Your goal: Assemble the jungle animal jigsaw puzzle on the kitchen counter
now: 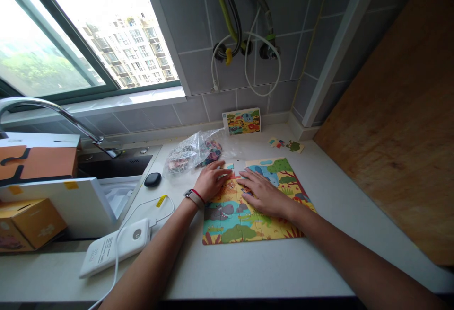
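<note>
A jigsaw puzzle point(248, 229) with cartoon animals lies mostly joined on the white counter, with a gap in its top row. At its upper left edge, my left hand point(210, 182) has bent fingers closed around a puzzle piece point(230, 166) with a light blue top; the fingers partly cover it. My right hand point(264, 193) rests flat on the middle of the puzzle, fingers spread, just below the elephant point(271, 175). A few loose puzzle pieces point(294, 146) lie beyond the upper right corner. The picture card point(244, 123) leans against the wall.
A clear plastic bag point(189, 154) with coloured pieces lies behind my left hand. To the left are a black oval case point(152, 180), a white power bank point(117, 246) with a cable, boxes point(35, 225) and a sink point(117, 168). A wooden panel point(397, 135) bounds the right.
</note>
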`<state>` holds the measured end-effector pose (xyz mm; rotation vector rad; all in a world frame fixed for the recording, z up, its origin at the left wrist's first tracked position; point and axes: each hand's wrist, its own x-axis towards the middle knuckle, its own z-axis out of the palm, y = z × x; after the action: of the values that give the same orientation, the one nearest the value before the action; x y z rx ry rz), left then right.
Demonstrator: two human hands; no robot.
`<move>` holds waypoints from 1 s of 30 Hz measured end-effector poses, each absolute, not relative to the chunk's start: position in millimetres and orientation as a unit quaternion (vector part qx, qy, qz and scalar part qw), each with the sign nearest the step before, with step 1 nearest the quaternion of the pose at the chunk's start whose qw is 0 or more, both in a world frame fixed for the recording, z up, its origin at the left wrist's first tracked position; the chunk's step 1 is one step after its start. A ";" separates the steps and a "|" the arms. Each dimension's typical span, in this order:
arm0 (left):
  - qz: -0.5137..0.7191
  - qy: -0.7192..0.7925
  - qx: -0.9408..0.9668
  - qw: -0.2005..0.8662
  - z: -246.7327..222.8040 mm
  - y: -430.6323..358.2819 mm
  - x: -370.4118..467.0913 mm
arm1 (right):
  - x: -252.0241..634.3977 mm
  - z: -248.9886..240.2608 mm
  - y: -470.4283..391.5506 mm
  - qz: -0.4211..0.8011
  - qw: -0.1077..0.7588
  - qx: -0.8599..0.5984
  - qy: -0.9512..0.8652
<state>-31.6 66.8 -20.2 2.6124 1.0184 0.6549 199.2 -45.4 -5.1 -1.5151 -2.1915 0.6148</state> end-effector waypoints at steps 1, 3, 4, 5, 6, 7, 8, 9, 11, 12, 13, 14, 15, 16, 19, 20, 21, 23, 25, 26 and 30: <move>0.224 0.350 0.900 0.131 -20.0 66.1 -31.7 | 199.0 -5.5 -45.8 0.220 0.196 -0.545 -0.785; 0.221 0.348 0.902 0.130 -19.7 64.9 -31.9 | 198.5 -6.6 -46.7 0.217 0.186 -0.555 -0.781; 0.221 0.348 0.902 0.129 -19.6 64.4 -32.1 | 198.0 -7.2 -47.2 0.213 0.184 -0.564 -0.776; 0.222 0.347 0.902 0.127 -19.6 64.2 -32.3 | 197.4 -7.8 -47.7 0.207 0.183 -0.575 -0.770; 0.224 0.345 0.903 0.127 -19.6 64.2 -32.6 | 196.7 -8.3 -48.2 0.200 0.180 -0.585 -0.765; 0.225 0.342 0.903 0.130 -19.6 64.5 -32.9 | 195.9 -8.7 -48.7 0.194 0.174 -0.595 -0.760; 0.226 0.339 0.904 0.133 -19.6 65.0 -33.3 | 195.1 -8.9 -49.2 0.191 0.167 -0.601 -0.758; 0.226 0.336 0.904 0.138 -19.5 65.6 -33.7 | 194.4 -8.9 -49.8 0.188 0.158 -0.605 -0.757; 0.228 0.334 0.902 0.147 -19.0 66.8 -34.3 | 193.3 -8.6 -51.5 0.184 0.147 -0.609 -0.757; 0.230 0.334 0.902 0.151 -18.5 67.0 -34.3 | 193.0 -8.4 -52.5 0.181 0.146 -0.611 -0.757; 0.231 0.333 0.901 0.154 -17.8 66.9 -34.1 | 192.9 -8.4 -53.8 0.177 0.145 -0.613 -0.756; 0.232 0.331 0.901 0.156 -16.9 66.4 -33.5 | 193.0 -8.5 -55.1 0.172 0.146 -0.615 -0.756; 0.232 0.327 0.902 0.158 -15.8 65.6 -32.6 | 193.2 -8.9 -56.6 0.166 0.145 -0.616 -0.756; 0.232 0.322 0.904 0.159 -14.7 64.6 -31.5 | 193.6 -9.5 -58.1 0.161 0.141 -0.618 -0.756; 0.233 0.305 0.909 0.166 -12.5 61.2 -27.7 | 196.5 -11.9 -63.1 0.145 0.120 -0.624 -0.759; 0.233 0.297 0.910 0.170 -12.4 60.1 -26.6 | 198.4 -12.6 -65.1 0.138 0.111 -0.625 -0.760; 0.231 0.290 0.912 0.173 -12.7 59.0 -25.6 | 201.0 -13.1 -67.2 0.131 0.104 -0.627 -0.761; 0.225 0.276 0.917 0.178 -14.3 56.7 -24.0 | 207.9 -13.2 -72.3 0.120 0.092 -0.629 -0.762; 0.218 0.267 0.922 0.177 -17.0 54.1 -22.9 | 216.2 -11.9 -77.8 0.114 0.084 -0.633 -0.761; 0.216 0.265 0.923 0.174 -18.4 52.9 -22.4 | 220.2 -11.0 -80.4 0.112 0.080 -0.635 -0.760; 0.224 0.271 0.922 0.162 -23.3 49.6 -20.1 | 230.1 -8.5 -87.7 0.103 0.069 -0.638 -0.760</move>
<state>-20.1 49.6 -23.3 2.6310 0.7720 0.6383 230.1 -87.7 -8.5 -1.9218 -2.2880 0.3111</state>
